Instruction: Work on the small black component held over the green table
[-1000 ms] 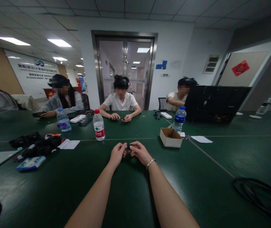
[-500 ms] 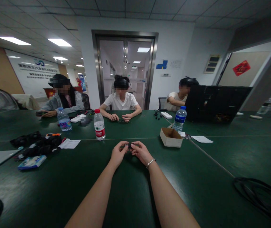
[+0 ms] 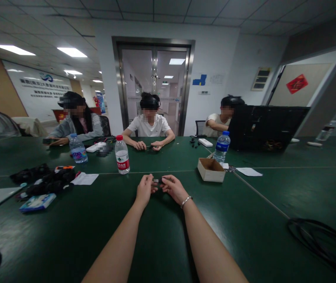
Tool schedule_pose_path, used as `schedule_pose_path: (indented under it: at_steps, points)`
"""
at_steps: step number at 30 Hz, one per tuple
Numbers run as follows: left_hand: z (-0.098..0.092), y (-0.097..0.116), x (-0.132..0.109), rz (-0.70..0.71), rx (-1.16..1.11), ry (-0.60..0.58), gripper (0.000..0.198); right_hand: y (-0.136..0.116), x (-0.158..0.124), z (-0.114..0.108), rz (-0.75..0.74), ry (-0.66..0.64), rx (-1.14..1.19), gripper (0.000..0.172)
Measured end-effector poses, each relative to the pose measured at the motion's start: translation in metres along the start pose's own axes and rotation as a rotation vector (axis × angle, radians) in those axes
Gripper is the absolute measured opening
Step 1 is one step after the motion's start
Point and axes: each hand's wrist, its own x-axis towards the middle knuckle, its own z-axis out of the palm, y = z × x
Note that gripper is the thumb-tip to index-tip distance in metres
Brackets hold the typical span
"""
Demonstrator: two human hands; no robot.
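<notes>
Down at the near edge, both bare forearms ran out over the green table (image 3: 68, 236), and a coil of black cable (image 3: 321, 239) lay off to the right, well apart from the arms. The right wrist carried a thin bracelet (image 3: 186, 202). Further out, the left hand (image 3: 144, 190) and the right hand (image 3: 174, 188) had come together, fingertips nearly touching, both pinched on a small dark object (image 3: 157, 181) held between them just above the tabletop. What that object was, I could not tell; it was too small and mostly covered by the fingers.

To the left sat a blue booklet (image 3: 37, 202), and beyond it a heap of black gear (image 3: 46, 180) with a white sheet of paper (image 3: 85, 179) beside it. Past the hands stood a red-capped water bottle (image 3: 122, 155), upright, and to the right an open cardboard box (image 3: 210, 170). Behind the box was a blue-labelled bottle (image 3: 221, 147), with another one (image 3: 77, 148) over on the left.

On the far side, a person in a white shirt (image 3: 149, 126) sat with both hands on the table, working at something small. A person in a grey top (image 3: 78, 125) sat to the left, and a third one (image 3: 221, 120) sat to the right, partly hidden by a dark laptop lid (image 3: 266, 126). Behind them all stood a glass double door (image 3: 154, 86).
</notes>
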Motion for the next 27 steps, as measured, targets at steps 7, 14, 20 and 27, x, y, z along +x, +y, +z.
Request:
schedule_pose_path:
  at_steps: [7, 14, 20, 27]
  points:
    - [-0.0024, 0.0082, -0.0055, 0.223, -0.010, -0.204, 0.040, 0.0005, 0.0018, -0.0007, 0.023, 0.046, 0.045, 0.039]
    - [-0.0013, 0.0041, -0.0019, 0.148, -0.022, -0.080, 0.041, -0.0019, -0.0032, 0.0034, 0.007, -0.034, -0.043, 0.041]
    - [-0.0006, 0.0015, -0.0017, 0.100, 0.099, -0.067, 0.042, -0.0030, -0.0042, 0.0047, 0.005, -0.082, -0.066, 0.043]
    - [0.0016, 0.0074, -0.0069, 0.158, -0.017, -0.087, 0.045, -0.0031, -0.0020, 0.0022, 0.018, 0.026, 0.029, 0.038]
